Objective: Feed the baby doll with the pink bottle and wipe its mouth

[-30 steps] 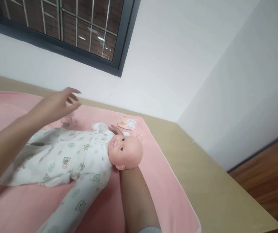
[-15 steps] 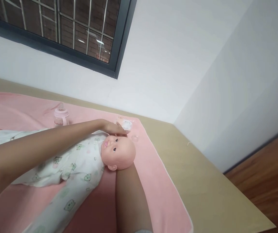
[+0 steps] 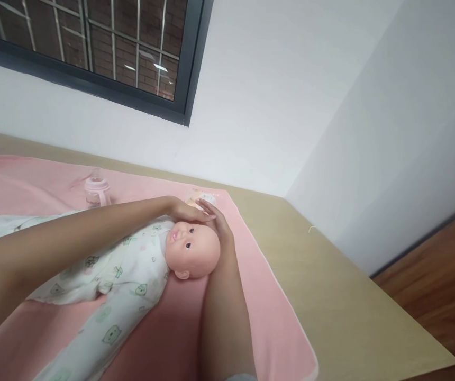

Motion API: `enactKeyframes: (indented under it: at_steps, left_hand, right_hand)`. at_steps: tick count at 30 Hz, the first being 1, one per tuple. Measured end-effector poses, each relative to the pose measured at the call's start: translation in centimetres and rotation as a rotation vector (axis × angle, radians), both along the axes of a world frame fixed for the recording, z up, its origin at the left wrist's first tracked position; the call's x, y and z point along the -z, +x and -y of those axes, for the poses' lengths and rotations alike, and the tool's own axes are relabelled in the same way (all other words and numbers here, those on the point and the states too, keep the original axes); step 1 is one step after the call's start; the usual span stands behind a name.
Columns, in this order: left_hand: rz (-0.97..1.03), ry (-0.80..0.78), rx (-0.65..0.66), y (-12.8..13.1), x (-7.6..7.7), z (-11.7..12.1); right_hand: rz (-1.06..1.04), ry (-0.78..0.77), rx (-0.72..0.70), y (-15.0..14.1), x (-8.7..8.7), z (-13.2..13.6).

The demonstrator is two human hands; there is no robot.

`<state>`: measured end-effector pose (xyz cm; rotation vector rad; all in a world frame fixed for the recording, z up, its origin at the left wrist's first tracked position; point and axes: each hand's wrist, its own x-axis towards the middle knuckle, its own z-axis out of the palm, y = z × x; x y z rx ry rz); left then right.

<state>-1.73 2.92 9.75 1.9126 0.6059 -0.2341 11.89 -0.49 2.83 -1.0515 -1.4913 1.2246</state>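
A baby doll (image 3: 193,248) with a bald head lies on its back, dressed in a white sleeper (image 3: 144,259) with green bear prints. My left arm reaches across its body, and my left hand (image 3: 190,211) rests along the far side of its head, fingers stretched out. Around the crown curves my right hand (image 3: 218,218), its fingers extended and meeting the left fingertips. Both palms face the head and are mostly hidden. Just beyond the hands lies a small white and orange packet (image 3: 207,198), partly covered by the fingers.
A pink-topped baby bottle (image 3: 97,190) with a handle stands behind the doll. Under everything is a pink blanket (image 3: 267,317) on a light wooden surface (image 3: 310,275). A white wall and a barred window (image 3: 132,47) border the far side.
My right hand, earlier hidden beneath the doll's head, now shows at the crown beside my left hand. The small clear round piece there is now hidden. The left hand stays nearly in place.
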Motion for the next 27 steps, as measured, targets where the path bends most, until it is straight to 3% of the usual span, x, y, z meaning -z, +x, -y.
enactKeyframes:
  at_steps: [5,11,14,20,27]
  left_hand:
    - [-0.072,-0.052,0.041,0.6,0.5,-0.1]
    - [-0.084,0.039,-0.001,0.5,0.7,-1.0]
    - [-0.063,0.189,-0.032,-0.2,-0.9,-1.2]
    - [0.075,0.646,-0.283,-3.9,-4.5,0.8]
    - [0.174,0.805,-0.458,-8.8,-5.0,5.5]
  right_hand:
    - [0.000,-0.241,-0.089,1.9,-0.7,-1.6]
    - [-0.099,-0.359,-0.094,2.6,0.8,-2.5]
    - [-0.140,-0.373,-0.058,2.7,1.6,-3.2]
    - [-0.036,-0.361,0.110,3.0,1.8,-3.5]
    - [0.140,-0.289,0.175,2.4,1.2,-3.5]
